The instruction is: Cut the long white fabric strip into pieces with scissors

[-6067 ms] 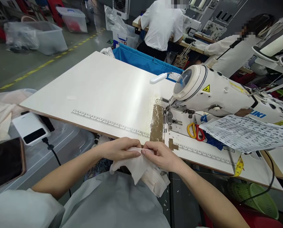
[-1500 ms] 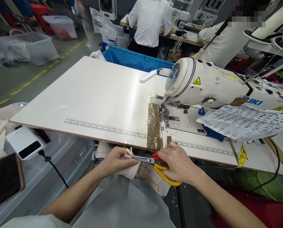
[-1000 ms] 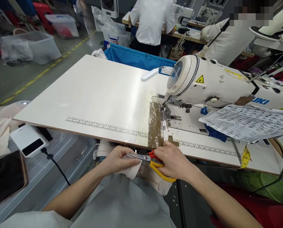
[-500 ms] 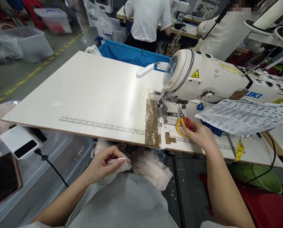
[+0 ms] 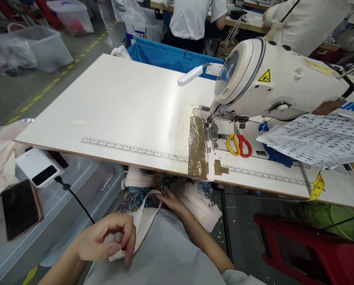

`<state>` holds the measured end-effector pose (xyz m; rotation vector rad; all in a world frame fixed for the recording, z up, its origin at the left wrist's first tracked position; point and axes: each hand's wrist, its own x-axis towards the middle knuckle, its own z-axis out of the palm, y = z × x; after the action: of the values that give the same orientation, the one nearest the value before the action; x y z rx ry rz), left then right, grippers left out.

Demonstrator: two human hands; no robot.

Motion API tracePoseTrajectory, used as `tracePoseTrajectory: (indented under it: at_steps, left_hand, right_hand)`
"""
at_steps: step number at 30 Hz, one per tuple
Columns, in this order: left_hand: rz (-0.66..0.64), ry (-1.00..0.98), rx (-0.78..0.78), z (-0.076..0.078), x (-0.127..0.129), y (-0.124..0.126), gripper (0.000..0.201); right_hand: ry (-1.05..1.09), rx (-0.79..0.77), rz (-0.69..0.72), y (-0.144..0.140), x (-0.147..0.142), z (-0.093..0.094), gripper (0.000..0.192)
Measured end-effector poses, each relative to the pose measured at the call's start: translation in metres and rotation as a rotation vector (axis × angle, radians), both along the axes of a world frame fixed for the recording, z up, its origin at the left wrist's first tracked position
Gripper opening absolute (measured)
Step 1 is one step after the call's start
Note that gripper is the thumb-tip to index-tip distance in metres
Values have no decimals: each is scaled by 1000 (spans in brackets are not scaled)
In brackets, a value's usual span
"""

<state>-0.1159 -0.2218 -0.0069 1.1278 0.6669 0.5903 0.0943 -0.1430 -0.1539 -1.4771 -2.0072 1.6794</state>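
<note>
The counter [image 5: 120, 107] is a broad white board with a printed ruler [image 5: 135, 149] along its near edge, handy for measuring pieces at the lap. The sewing machine [image 5: 278, 83] sits at the right end, its needle over a taped patch, so fabric can slide flat from the board straight under the foot. A printed sheet [image 5: 319, 138] lies over the machine bed, within easy sight. The scissors [image 5: 239, 144] rest on the bed just right of the needle, apart from both hands but within reach.

Below the counter edge, a pile of pale cloth pieces [image 5: 200, 200] sits on the lap. A pale strip [image 5: 145, 215] runs between the two hands, held low so it drapes across the lap. The left hand [image 5: 105, 239] pinches the strip's near end, fingers curled and pressed on the cloth. The right hand [image 5: 172, 200] lies at the far end by the pile, fingers on the cloth; whether they pinch it I cannot tell.

A phone [image 5: 21, 208] and a white device [image 5: 40, 170] lie on a bin lid to the left.
</note>
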Motion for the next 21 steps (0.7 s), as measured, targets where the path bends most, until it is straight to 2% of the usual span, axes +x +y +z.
tracePoseTrajectory:
  at_steps: [2,3,6,7,8,11,12,13,14,16,18,20,21]
  left_hand:
    - [-110,67,-32,-5,-7,4,46]
    - [-74,178,-7,-9,-8,7,47]
    - [289,657,226,-27,-5,18,59]
    - [368,763,295,-34,-1,22,65]
    - [377,812,333,-40,1,25,67]
    - [214,803,325,-50,0,33,46]
    - [206,832,330,-51,-5,34,43]
    - [243,907,357,-51,-13,35,43]
    - [333,1024,412,-50,-23,36,42]
    - [579,1308,563,-53,-46,40,39]
    - [757,1523,703,-66,-66,45,40]
    - [740,1595,766,-91,-80,51,40]
    - [669,1589,762,-106,-83,53,40]
  right_hand:
    - [35,5,42,-1,-13,-3,29]
    - [50,24,60,-3,-17,1,28]
    - [96,133,98,-9,-17,30,29]
    - [113,183,115,-11,-15,42,30]
    - [125,254,139,-12,-12,54,31]
    - [111,577,173,-11,-2,82,36]
    - [94,700,148,-9,1,87,37]
    - [76,809,102,-8,4,89,37]
    - [62,894,41,-6,6,89,37]
    - [40,1019,-65,-6,9,83,36]
    - [10,1082,-109,-8,9,72,35]
    - [-46,1060,-59,-11,11,61,35]
    - [-82,1024,-11,-12,14,56,36]
